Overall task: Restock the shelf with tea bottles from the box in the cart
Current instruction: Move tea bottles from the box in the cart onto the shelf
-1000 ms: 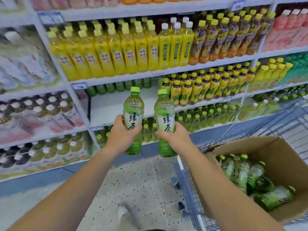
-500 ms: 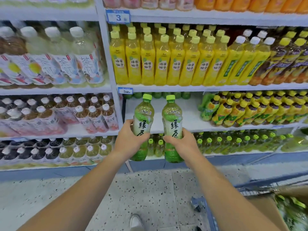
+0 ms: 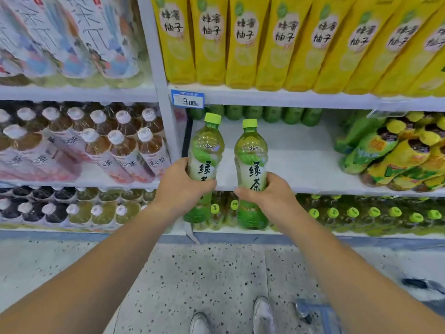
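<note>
You hold a green tea bottle upright in each hand at the shelf (image 3: 301,162) front.
Your forearms stretch forward; your left hand (image 3: 183,186) has its grip curled round the left bottle (image 3: 207,150), your right hand (image 3: 269,196) round the right bottle (image 3: 251,153). Both are clear, rounded plastic with glossy labels and lime screw caps; the smooth white shelf board spreads at their 3 o'clock.
</note>
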